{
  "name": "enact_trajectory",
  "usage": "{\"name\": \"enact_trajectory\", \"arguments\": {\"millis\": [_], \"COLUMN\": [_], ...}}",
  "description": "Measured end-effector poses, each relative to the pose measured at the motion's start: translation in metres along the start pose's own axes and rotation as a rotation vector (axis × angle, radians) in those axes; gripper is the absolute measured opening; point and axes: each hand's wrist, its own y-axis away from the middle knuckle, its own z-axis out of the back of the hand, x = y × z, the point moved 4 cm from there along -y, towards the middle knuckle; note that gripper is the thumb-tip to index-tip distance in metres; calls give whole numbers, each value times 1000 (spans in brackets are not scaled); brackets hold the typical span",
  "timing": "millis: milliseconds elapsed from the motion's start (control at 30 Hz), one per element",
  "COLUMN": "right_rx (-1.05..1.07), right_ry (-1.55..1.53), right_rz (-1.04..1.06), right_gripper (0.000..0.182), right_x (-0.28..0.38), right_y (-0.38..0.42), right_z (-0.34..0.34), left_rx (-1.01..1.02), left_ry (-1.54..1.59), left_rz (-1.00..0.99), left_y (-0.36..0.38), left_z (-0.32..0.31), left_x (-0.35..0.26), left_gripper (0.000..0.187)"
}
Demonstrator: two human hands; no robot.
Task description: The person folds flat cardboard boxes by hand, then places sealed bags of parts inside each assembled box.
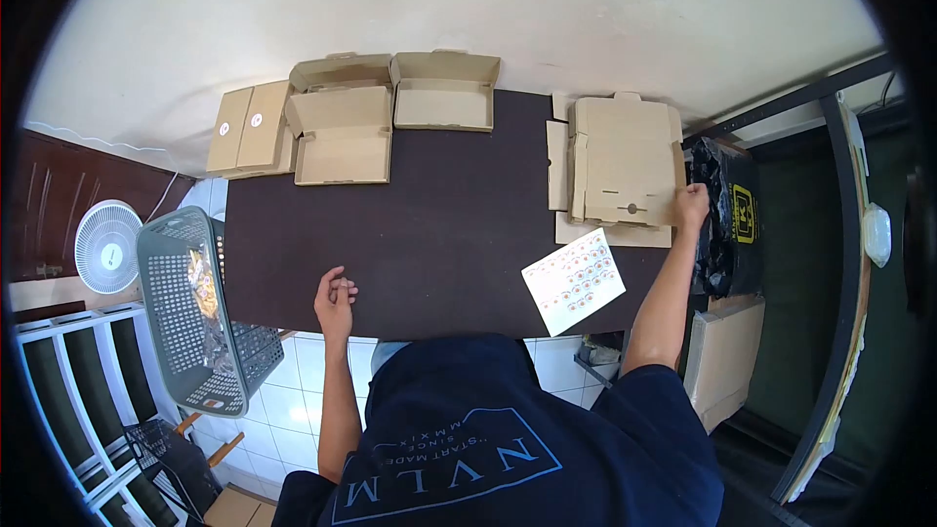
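Observation:
My right hand [691, 206] is closed on the right edge of the flat cardboard pieces [627, 156], which lie stacked at the right of the dark table [439, 234]. Over the table's front left part, my left hand [336, 301] is held with its fingers loosely curled and apart, holding nothing. A white sheet of round red stickers [574, 281] lies near the front edge, just below the stack. At the back left stand open cardboard boxes [344, 156], [444, 102], beside closed boxes with round white labels [262, 127].
A grey plastic basket [185, 332] with plastic packets stands off the table's left side, near a white fan [109, 246]. Right of the table are a black plastic bag [717, 234], a carton [724, 356] and a dark metal frame [847, 293].

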Motion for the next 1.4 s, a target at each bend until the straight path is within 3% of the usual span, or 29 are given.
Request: {"name": "enact_trajectory", "arguments": {"millis": [67, 167, 333, 433, 533, 667, 733, 833, 900, 967, 1000, 1033, 1100, 1200, 1267, 1333, 1400], "right_rx": [146, 252, 398, 606, 849, 1153, 1272, 1214, 1017, 823, 793, 763, 722, 708, 824, 825, 825], "right_ry": [-412, -791, -919, -1031, -1197, -1035, -1016, -807, -550, -516, -473, -430, -388, -316, -272, -274, -273], "right_rz": [-61, -89, -6, -13, -71, -113, -93, 21, 305, 610, 690, 768, 869, 988, 982, 982, 981], "right_gripper": [19, 17, 23, 31, 29, 25, 21, 12, 9, 12, 14, 16, 18, 21, 26, 28, 30], "right_x": [15, 59, 134, 146, 168, 184, 191, 189, 204, 217, 222, 227, 231, 228, 223, 222, 219], "right_y": [8, 44, 120, 155, 205, 282, 320, 365, 387, 403, 409, 414, 423, 434, 438, 439, 439], "right_z": [32, 85, 136, 122, 87, 14, -22, -77, -83, -89, -88, -86, -81, -82, -87, -88, -88], "left_rx": [24, 90, 237, 432, 495, 402, 244, 102, 53, -136, -279, -284, -581, -262, -25, 73, 19], "left_ry": [32, 35, 69, 45, 244, 630, 383, 198, 139, -229, -327, -325, -690, -540, -412, -476, -615], "left_rz": [12, 1, 62, 133, 226, 279, 260, 223, 186, 309, 245, 247, -140, -388, -404, -477, -479], "left_y": [0, -1, 4, 14, 27, 41, 35, 36, 37, 40, 42, 43, 49, 36, 25, 14, 9], "left_z": [-7, -19, -53, -72, -76, -52, -28, 5, 22, 38, 40, 36, 33, -9, -43, -71, -85], "left_x": [-5, -9, -35, -44, -50, -43, -13, 31, 47, 56, 51, 41, -1, -12, -23, -31, -31], "left_gripper": [23, 23, 25, 37, 54, 50, 40, 33, 29, 29, 31, 31, 36, 25, 25, 31, 33]}}
